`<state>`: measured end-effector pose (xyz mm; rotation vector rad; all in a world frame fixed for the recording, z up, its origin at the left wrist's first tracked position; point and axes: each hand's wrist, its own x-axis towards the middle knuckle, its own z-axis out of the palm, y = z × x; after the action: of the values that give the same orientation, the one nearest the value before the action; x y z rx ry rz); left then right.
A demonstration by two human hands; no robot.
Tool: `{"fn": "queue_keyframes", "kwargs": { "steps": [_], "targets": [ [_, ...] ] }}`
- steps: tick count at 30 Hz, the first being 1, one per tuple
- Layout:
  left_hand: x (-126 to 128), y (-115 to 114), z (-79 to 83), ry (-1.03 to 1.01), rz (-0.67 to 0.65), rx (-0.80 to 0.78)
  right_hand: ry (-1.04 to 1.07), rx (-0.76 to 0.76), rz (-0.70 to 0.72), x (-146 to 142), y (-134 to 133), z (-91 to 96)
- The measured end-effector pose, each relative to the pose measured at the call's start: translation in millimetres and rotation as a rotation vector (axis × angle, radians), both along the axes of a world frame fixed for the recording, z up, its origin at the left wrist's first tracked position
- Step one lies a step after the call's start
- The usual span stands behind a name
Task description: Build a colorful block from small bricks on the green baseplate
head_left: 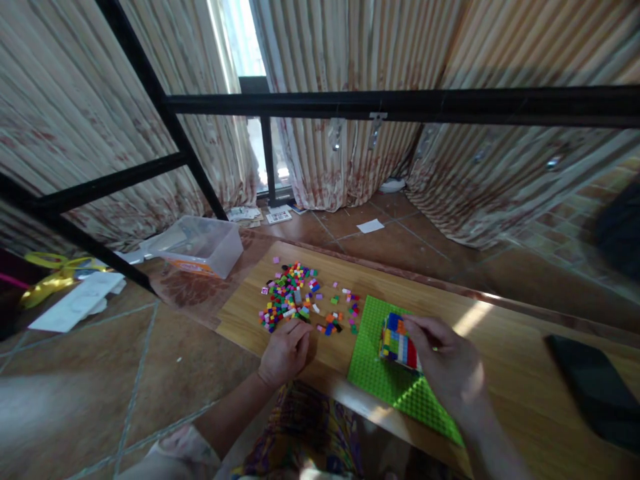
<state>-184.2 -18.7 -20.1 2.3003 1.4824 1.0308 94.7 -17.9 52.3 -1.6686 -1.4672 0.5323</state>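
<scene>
A small block built of multicoloured toy bricks [395, 343] stands on a green studded baseplate [367, 363]. My right hand [453, 367] reaches over the plate from the right, its thumb and fingers closed at the block's right end and covering that part. At the near edge of a pile of loose toy bricks [287, 293] is my left hand [286, 353], fingers curled and pressed together. Whatever sits in the left fingertips is too small to make out.
The wooden table [505, 347] carries a dark phone [595, 390] at the right. A clear plastic box [215, 247] stands past the table's left end. Black metal rails [400, 107] run in front of striped curtains [340, 53]. Papers [370, 227] lie on the tiled floor.
</scene>
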Motion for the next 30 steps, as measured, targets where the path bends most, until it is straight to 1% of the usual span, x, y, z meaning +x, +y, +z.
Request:
{"fn": "queue_keyframes", "kwargs": {
  "steps": [2, 3, 5, 8, 11, 14, 18, 21, 23, 26, 30],
  "targets": [
    [0, 0, -0.2, -0.002, 0.002, -0.013, -0.036, 0.061, 0.175, -31, -8, -7.3],
    [0, 0, -0.3, -0.001, 0.003, -0.019, -0.065, 0.065, 0.242, -46, -10, -13.4],
    [0, -1, -0.5, 0.001, 0.008, -0.024, -0.150, 0.054, 0.290, -70, -12, -27.1],
    [0, -1, -1.1, 0.001, 0.012, -0.031, -0.313, 0.029, 0.288, -89, -8, -44.0],
    [0, -2, -1.7, -0.008, 0.002, -0.042, -0.440, 0.010, 0.262, -96, -1, -52.3],
    [0, -2, -1.3, -0.014, -0.001, -0.057, -0.500, -0.020, 0.257, -100, 5, -56.9],
    [0, -2, 0.6, -0.010, -0.007, -0.065, -0.520, -0.049, 0.243, -104, 10, -60.8],
    [0, -2, 1.9, -0.003, -0.009, -0.056, -0.463, -0.029, 0.224, -104, 8, -58.2],
    [0, -2, 2.2, -0.004, -0.009, -0.049, -0.370, 0.006, 0.201, -100, 5, -53.3],
    [0, -1, 2.6, -0.014, -0.004, -0.033, -0.135, 0.016, 0.143, -91, -2, -44.5],
    [-1, 0, 3.7, -0.031, -0.013, -0.029, 0.234, -0.041, 0.063, -77, -9, -36.0]
  ]
}}
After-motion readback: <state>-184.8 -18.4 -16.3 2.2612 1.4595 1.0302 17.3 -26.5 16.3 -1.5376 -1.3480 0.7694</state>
